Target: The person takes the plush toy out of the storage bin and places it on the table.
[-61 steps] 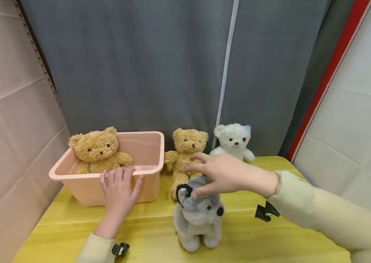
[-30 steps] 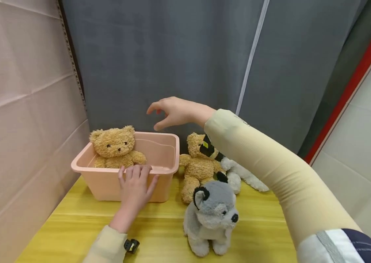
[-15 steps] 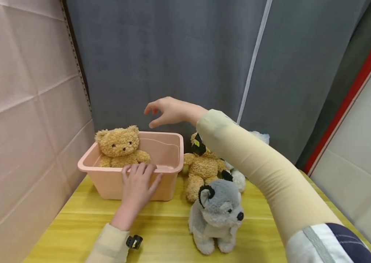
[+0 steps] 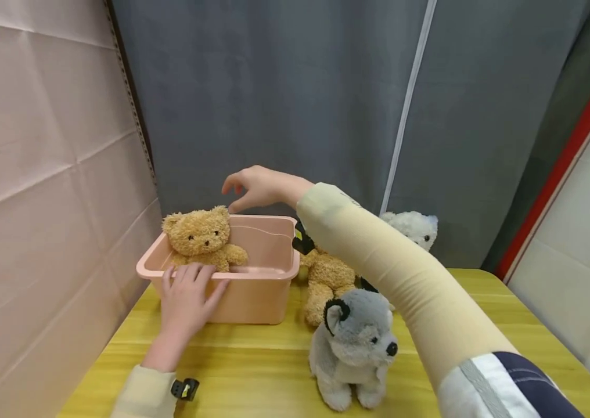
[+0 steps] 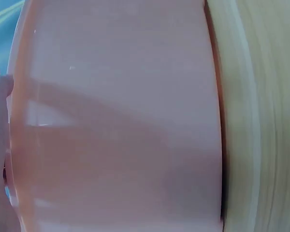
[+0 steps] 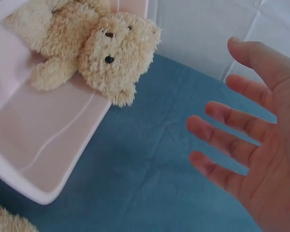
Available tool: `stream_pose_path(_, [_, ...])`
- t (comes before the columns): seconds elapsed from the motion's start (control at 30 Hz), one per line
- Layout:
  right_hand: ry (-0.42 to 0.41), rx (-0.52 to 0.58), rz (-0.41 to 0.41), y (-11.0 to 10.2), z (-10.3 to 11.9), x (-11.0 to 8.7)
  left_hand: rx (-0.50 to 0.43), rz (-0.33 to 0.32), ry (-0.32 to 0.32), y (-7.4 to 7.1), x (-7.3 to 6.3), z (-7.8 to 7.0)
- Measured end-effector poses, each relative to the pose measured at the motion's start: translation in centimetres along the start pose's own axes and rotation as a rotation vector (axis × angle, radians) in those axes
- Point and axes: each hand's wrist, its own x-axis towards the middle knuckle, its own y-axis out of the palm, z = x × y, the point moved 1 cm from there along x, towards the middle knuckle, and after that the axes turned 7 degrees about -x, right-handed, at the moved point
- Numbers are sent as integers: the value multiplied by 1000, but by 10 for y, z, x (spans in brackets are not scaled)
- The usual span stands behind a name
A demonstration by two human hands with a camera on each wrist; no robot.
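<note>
In the head view, a tan teddy bear sits inside the left part of a pink plastic bin. My left hand holds the bin's front rim, its fingers over the edge and thumb on the outside. Above the bin's back edge, beside the bear's head, my right hand is raised with nothing in it. The right wrist view shows that hand's spread, relaxed fingers apart from the bear. The bin wall fills most of the left wrist view.
Right of the bin sits a second tan teddy bear, partly behind my right sleeve. A white bear is mostly hidden farther right. A grey husky plush stands in front on the yellow wooden table. A grey curtain hangs behind.
My right hand has risen from above the husky plush to over the bin, then dipped slightly leftward. My left hand has slid left along the rim. The view has shifted.
</note>
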Motion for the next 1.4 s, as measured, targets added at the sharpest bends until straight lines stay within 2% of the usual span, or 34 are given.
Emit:
stream_pose_path(0.17, [-3,62,-16,14,12,22,16,-29,-19,-8,-8,17])
stream_pose_path(0.3, [-31,169,-100,21,25,41,15,-24,-22,-9,-13,21])
stream_pose_path(0.43, [-29,195,-202,28,29,53,13,-19,-28,-8,-13,18])
stream_pose_path(0.67, [72,60,-351,44,16,55,10,-21,-34,-5,-6,1])
stream_pose_path(1.03, [90,-251,-502,84,-10,56,-3,-57,-22,-2,-9,-19])
stream_pose_path(1.3, [111,-257,-683,93,-32,51,5,-67,-11,-4,-5,-25])
stream_pose_path(1.4, [112,-263,-698,100,-38,49,5,-56,-15,-4,-4,-28])
